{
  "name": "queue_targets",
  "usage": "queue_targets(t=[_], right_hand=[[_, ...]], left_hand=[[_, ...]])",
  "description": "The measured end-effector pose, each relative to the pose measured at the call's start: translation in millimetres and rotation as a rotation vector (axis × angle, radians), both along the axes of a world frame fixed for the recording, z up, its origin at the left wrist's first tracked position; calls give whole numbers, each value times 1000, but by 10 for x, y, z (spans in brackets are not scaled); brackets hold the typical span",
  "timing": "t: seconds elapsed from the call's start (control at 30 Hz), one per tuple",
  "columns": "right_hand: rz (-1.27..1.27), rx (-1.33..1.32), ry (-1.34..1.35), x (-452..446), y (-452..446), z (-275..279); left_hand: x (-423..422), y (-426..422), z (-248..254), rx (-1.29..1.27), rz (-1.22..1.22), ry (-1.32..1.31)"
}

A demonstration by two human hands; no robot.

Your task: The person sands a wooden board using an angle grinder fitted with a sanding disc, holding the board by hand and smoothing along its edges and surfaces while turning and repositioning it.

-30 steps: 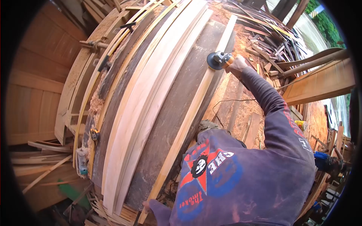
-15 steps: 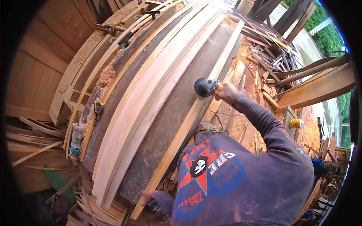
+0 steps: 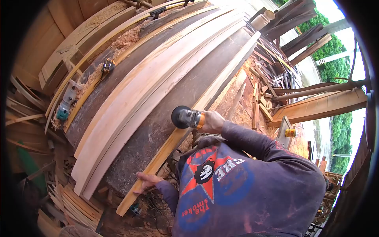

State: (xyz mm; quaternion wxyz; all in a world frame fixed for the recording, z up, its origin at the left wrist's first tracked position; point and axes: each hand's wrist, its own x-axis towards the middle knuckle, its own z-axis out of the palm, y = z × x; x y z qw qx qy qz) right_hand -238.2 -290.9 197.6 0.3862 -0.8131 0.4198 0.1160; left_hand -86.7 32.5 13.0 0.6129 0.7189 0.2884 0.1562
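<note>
My right hand [image 3: 213,122] is wrapped round the orange-and-black body of an angle grinder [image 3: 188,118]. The grinder's dark round disc lies at the upper edge of a long, narrow wooden strip [image 3: 164,152]. Nearer the strip's lower end, my left hand [image 3: 147,182] grips it with fingers over one side. The strip runs diagonally along the near edge of a dark work surface [image 3: 136,146]. Beyond it lie long, pale, curved boards [image 3: 130,104]. Part of my right palm is hidden behind the tool, and the disc's underside cannot be seen.
A teal-ended power tool [image 3: 65,106] and a small yellow-and-black item [image 3: 108,65] rest among shavings at the left. Thin wood strips [image 3: 75,203] are piled at lower left. Scrap wood [image 3: 264,94] and a yellow container [image 3: 291,132] are at right. A cord hangs near my left arm.
My right hand and the grinder have moved down and left along the strip, closer to my left hand. The view has turned, and more of my left hand shows on the strip.
</note>
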Motion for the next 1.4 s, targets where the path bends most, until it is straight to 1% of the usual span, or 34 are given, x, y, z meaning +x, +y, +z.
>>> queue_targets(t=[0.03, 0.13, 0.2, 0.23, 0.27, 0.3, 0.37, 0.43, 0.47, 0.53, 0.57, 0.63, 0.7, 0.73, 0.77, 0.8, 0.83, 0.9, 0.93, 1.0, 1.03, 1.1, 1.23, 1.4], right_hand=[[-6, 32, -19, 65, 100, 89], [49, -9, 43, 20, 142, -15], [-6, -55, -2, -120, 0, 19], [-52, -97, 72, -356, -224, -227], [-81, -100, 60, -528, -413, -262], [-110, -153, 43, -600, -533, -134], [-216, -184, 70, -792, -847, -51], [-309, -172, 43, -1098, -1297, -285], [-356, -195, 86, -1208, -1520, -330], [-442, -209, 182, -1109, -1757, -73], [-506, -220, 159, -1239, -1976, -174], [-567, -247, 209, -1324, -2328, -62], [-615, -246, 256, -1593, -2875, -218], [-663, -239, 145, -1562, -2964, -45], [-729, -209, 15, -1696, -3201, -146], [-728, -173, 13, -1829, -3496, -195], [-726, -140, 10, -1928, -3774, -230], [-781, -195, 169, -1932, -4187, -13], [-768, -217, 98, -2258, -4566, -284], [-767, -244, 111, -2500, -5059, -303], [-762, -256, 132, -2579, -5290, -279], [-753, -272, 154, -2733, -5696, -199], [-728, -286, 190, -3008, -6329, -59], [-669, -302, 287, -3104, -6814, 65]], left_hand=[[1, 12, -17, -3, 7, 4], [12, 57, -129, 19, 31, -1], [20, 69, -181, 114, 48, 9], [23, 85, -196, 112, 53, 12], [20, 106, -206, 281, 60, 83], [5, 106, -212, 451, 60, 154], [-14, 93, -203, 418, 58, 179], [-29, 80, -163, 392, 58, 197], [-40, 79, -134, 377, 59, 199], [-12, -95, 182, 329, 80, 242], [0, -96, 122, 338, 77, 237], [30, -27, -44, 202, 124, 131], [46, -94, 36, 349, 144, 258], [53, -77, -5, 337, 169, 213], [72, 9, -117, 326, 191, 166], [130, 167, -317, 580, 274, 221], [133, 178, -272, 590, 265, 212], [150, 69, -109, 350, 296, 256], [199, 145, -156, 357, 284, 248], [259, 317, -328, 510, 320, 407], [254, 301, -314, 597, 327, 434], [144, 36, -243, 688, 320, 450], [-57, -421, -129, 758, 275, 460], [-231, -786, -41, 792, 229, 461]])
